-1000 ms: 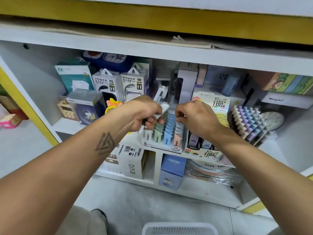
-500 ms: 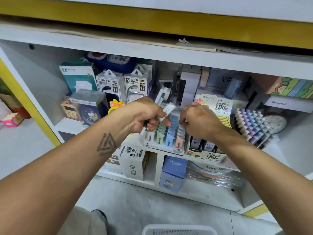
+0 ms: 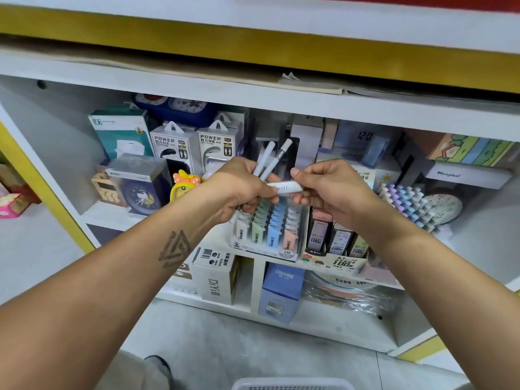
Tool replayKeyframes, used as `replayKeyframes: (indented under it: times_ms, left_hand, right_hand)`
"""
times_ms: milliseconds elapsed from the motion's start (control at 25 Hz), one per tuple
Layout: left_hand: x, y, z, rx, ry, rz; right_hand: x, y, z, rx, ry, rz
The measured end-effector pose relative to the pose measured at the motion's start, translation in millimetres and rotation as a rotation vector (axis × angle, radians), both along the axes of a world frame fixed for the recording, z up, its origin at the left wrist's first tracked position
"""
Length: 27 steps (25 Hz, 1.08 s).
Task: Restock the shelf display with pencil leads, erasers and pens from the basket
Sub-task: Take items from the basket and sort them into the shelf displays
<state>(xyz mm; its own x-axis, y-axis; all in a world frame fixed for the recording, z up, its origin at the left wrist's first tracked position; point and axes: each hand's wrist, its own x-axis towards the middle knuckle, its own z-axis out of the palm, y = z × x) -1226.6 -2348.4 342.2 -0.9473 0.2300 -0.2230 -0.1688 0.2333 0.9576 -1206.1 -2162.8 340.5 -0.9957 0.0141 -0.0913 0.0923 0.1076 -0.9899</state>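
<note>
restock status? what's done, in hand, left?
Done: pastel lead display and dark lead box on the shelf look full. In hand: left hand grips two pens upright; right hand pinches a third, barcoded pen. Left: those pens go to the pen rack; basket contents unseen.

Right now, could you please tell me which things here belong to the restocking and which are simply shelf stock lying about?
Belongs to the job:
pens held in the left hand
barcoded pen pinched by the right hand
pencil lead display
pastel pen rack
basket

Just lying about:
power bank boxes
blue alarm clock
CRUHRE box
</note>
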Motion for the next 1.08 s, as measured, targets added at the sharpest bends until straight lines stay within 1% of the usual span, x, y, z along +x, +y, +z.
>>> replayKeyframes:
  times_ms: [40, 80, 120, 200, 240, 280, 320, 520, 640, 760, 880, 960, 1080]
  left_hand:
    - [-0.9, 1.0, -0.8, -0.025, -0.004, 0.014]
    - [-1.8, 1.2, -1.5, -0.060, -0.016, 0.032]
    - [-2.8, 0.6, -1.8, -0.095, -0.033, 0.049]
    - [-4.4, -2.1, -1.9, -0.123, -0.069, 0.066]
    - [-4.9, -3.7, -2.0, -0.113, -0.084, 0.065]
    - [-5.4, -5.0, -2.1, -0.098, -0.092, 0.060]
    - [-5.1, -6.3, -2.0, -0.089, -0.096, 0.056]
    - [-5.1, -7.3, -1.7, -0.076, -0.095, 0.045]
    - [-3.7, -6.7, -0.9, -0.088, -0.104, 0.027]
    - [-3.7, -7.8, 0.1, -0.089, -0.106, 0.022]
    - [-4.9, -9.1, 0.1, -0.082, -0.106, 0.029]
    - [-3.9, -9.2, 0.7, -0.056, -0.118, 0.029]
    - [-0.4, -10.0, 2.8, 0.030, -0.171, -0.016]
  right_hand:
    - [-2.3, 2.0, 1.1, -0.009, 0.016, -0.021]
    - [-3.9, 4.0, 2.4, 0.029, 0.057, -0.043]
    - [-5.6, 6.7, 3.3, 0.168, 0.127, -0.069]
    - [-9.6, 13.5, 2.0, 0.672, 0.316, -0.088]
    - [-10.0, 15.2, 0.0, 0.904, 0.409, -0.064]
    - [-10.1, 16.2, -3.4, 1.068, 0.479, -0.027]
    - [-9.6, 16.6, -7.7, 1.161, 0.520, 0.008]
    - [-10.0, 7.2, -18.6, 1.369, 0.626, 0.123]
    - [-6.1, -7.5, -21.0, 1.496, 0.582, 0.235]
    - [-5.9, -13.1, -19.5, 1.508, 0.530, 0.279]
    - [-6.6, -14.5, -17.6, 1.435, 0.439, 0.301]
    - [-6.1, -14.3, -17.0, 1.427, 0.400, 0.288]
    - [-1.7, -17.7, -17.0, 1.550, 0.386, 0.285]
